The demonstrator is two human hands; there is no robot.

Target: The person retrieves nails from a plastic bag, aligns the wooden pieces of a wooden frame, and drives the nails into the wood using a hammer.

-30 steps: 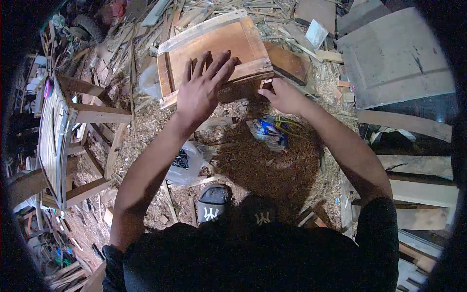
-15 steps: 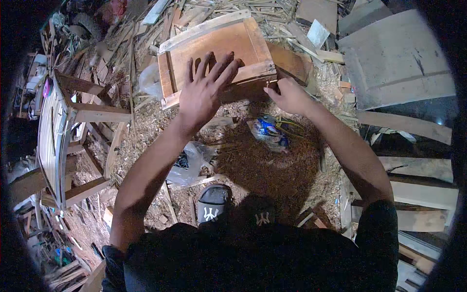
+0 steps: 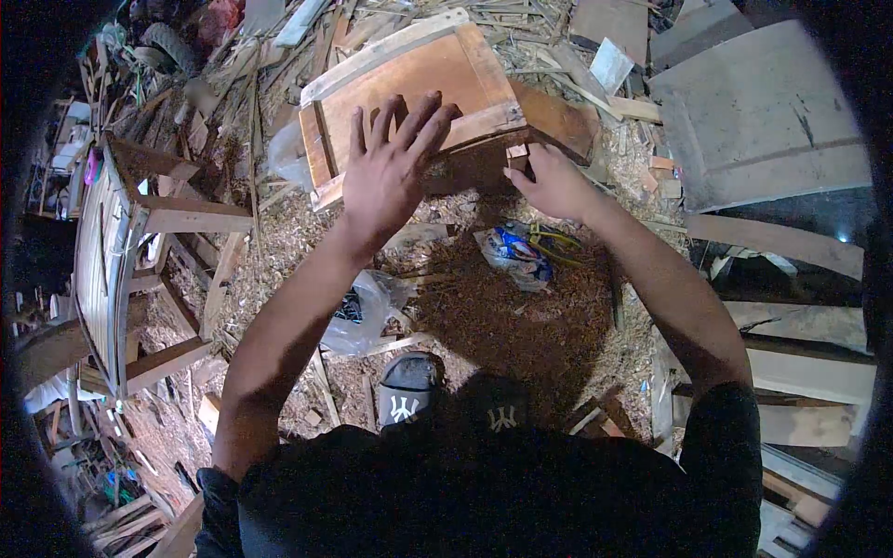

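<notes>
A framed wooden panel (image 3: 419,76) with pale edge strips lies tilted ahead of me. My left hand (image 3: 386,177) is open over its near left part, fingers spread and pointing away; whether the palm presses on the wood cannot be made out. By the panel's near right corner, my right hand (image 3: 553,181) is closed around a small squared piece of wood (image 3: 517,151). Only the end of that piece shows between thumb and fingers. Dark shadow covers the panel's near side.
A blue-printed plastic packet (image 3: 513,249) and a clear plastic bag (image 3: 361,321) lie on the sawdust-covered floor. To the left stands a wooden frame with slats (image 3: 191,216). Large boards (image 3: 763,112) and planks (image 3: 795,325) fill the right. Wood scraps (image 3: 530,42) lie beyond the panel.
The panel has tilted slightly, its far edge shifting up and left. The squared wood end in my right hand now shows more clearly. My left hand has barely moved.
</notes>
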